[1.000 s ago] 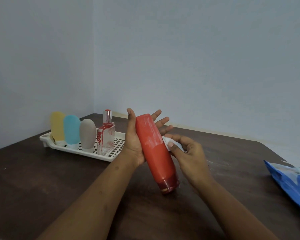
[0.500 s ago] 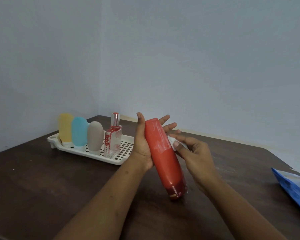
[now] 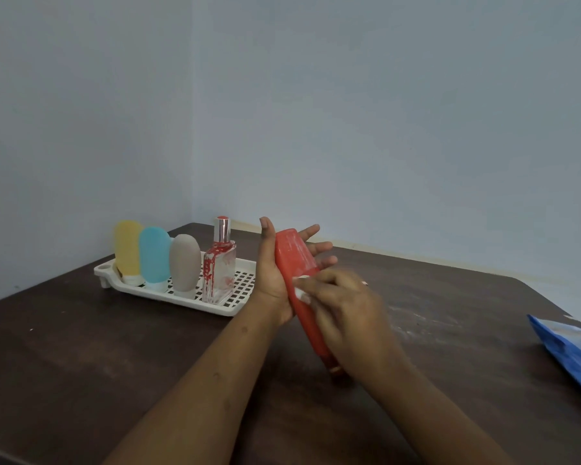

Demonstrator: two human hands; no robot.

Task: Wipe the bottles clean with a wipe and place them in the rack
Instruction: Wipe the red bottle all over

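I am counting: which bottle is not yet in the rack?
The red bottle: the left hand holds it tilted, the right hand wipes it; the other four stand in the rack.

Quick count: five bottles total. Four sit in the rack (image 3: 182,301) at far left: one yellow squeeze bottle (image 3: 127,247), one blue squeeze bottle (image 3: 154,255), one grey squeeze bottle (image 3: 184,261) and one glass perfume bottle (image 3: 219,270). There's one red bottle (image 3: 294,260) outside it. Just one rack, one wipe (image 3: 301,290), one blue packet (image 3: 571,350) at the right edge, and one tabletop (image 3: 81,347). Two hands: left hand (image 3: 275,280), right hand (image 3: 346,310).
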